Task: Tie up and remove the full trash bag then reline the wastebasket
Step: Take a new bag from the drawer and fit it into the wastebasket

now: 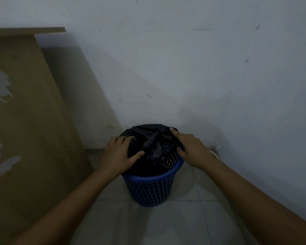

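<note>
Reaching down from the near edge, both forearms stretch over the pale tiled floor (166, 225) to a blue perforated wastebasket (149, 189) standing near the wall. The left hand (117, 154) lies on the black trash bag (154, 144) with fingers spread and relaxed, clasping nothing; the right hand (191, 147) rests on its right side, index finger extended. A brown board (21, 112) leans at left against the scuffed white wall (201, 59).
</note>
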Demonstrator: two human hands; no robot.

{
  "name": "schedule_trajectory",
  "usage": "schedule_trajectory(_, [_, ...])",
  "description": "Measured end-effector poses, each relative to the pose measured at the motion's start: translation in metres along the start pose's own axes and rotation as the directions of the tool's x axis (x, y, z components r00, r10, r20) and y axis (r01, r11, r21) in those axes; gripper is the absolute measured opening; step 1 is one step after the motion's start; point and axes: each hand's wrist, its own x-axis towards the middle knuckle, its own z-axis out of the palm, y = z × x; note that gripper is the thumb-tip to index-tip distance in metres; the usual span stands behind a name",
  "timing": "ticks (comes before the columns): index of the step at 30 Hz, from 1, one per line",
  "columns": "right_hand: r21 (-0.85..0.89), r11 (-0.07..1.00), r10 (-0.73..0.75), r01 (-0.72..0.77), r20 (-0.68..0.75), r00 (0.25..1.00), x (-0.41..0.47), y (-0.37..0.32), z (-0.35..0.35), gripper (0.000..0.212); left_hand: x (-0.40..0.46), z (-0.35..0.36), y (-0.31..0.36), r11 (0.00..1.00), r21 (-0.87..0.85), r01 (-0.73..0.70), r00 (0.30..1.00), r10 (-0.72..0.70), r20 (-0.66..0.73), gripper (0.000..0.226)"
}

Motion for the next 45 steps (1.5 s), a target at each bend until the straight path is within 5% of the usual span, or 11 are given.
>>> schedule_trajectory(4, [-0.132, 0.986, 0.105, -0.106, -0.013, 0.994, 0.006, 0.004, 0.012, 0.057, 0.014, 0.017, 0.027, 0.997, -0.076, 0.014, 0.972, 0.005, 0.235, 0.079])
schedule_trajectory(7, [0.110, 0.982, 0.174, -0.153, -0.217, 0.961, 0.002, 0.006, 0.013, 0.013, 0.013, 0.029, 0.038, 0.964, -0.207, -0.165, 0.968, 0.198, 0.155, 0.030])
schedule_trajectory(10, [0.207, 0.941, 0.316, -0.267, -0.260, 0.912, -0.012, 0.015, 0.007, 0.009, 0.008, 0.032, 0.051, 0.906, -0.266, -0.330, 0.929, 0.361, 0.077, 0.023])
schedule_trajectory(16, [0.018, 0.987, 0.154, -0.160, 0.183, 0.971, -0.041, 0.032, 0.007, 0.015, 0.000, 0.038, 0.056, 0.813, -0.238, -0.531, 0.836, 0.548, 0.007, 0.027])
schedule_trajectory(22, [0.171, 0.934, 0.356, -0.313, -0.398, 0.846, -0.035, 0.008, 0.008, 0.017, -0.024, 0.043, 0.054, 0.796, -0.152, -0.586, 0.810, 0.582, -0.076, 0.027])
schedule_trajectory(27, [0.320, 0.782, 0.542, -0.535, 0.072, 0.837, -0.020, -0.020, -0.005, 0.037, -0.044, 0.042, 0.049, 0.778, -0.055, -0.626, 0.773, 0.609, -0.177, 0.027])
schedule_trajectory(30, [0.380, 0.685, 0.627, -0.622, 0.128, 0.769, -0.013, -0.024, -0.001, 0.041, -0.057, 0.041, 0.035, 0.726, 0.077, -0.683, 0.700, 0.681, -0.214, 0.015])
schedule_trajectory(34, [0.536, 0.265, 0.659, -0.802, 0.507, 0.556, -0.010, -0.041, -0.017, 0.022, -0.070, 0.036, 0.000, 0.795, 0.182, -0.578, 0.738, 0.605, -0.297, 0.012])
schedule_trajectory(38, [0.017, 0.505, 0.623, -0.863, 0.685, 0.378, -0.008, -0.049, -0.044, 0.070, -0.078, 0.035, -0.031, 0.936, 0.104, -0.337, 0.878, 0.352, -0.323, 0.019])
schedule_trajectory(41, [-0.262, 0.733, 0.680, -0.627, 0.312, 0.664, -0.001, -0.046, -0.046, 0.109, -0.083, 0.032, -0.042, 0.972, 0.018, -0.234, 0.924, 0.228, -0.306, 0.022])
schedule_trajectory(45, [0.051, 0.911, 0.398, -0.410, 0.156, 0.904, 0.005, -0.030, -0.009, 0.082, -0.088, 0.029, -0.042, 0.956, -0.253, -0.146, 0.926, 0.042, -0.374, 0.037])
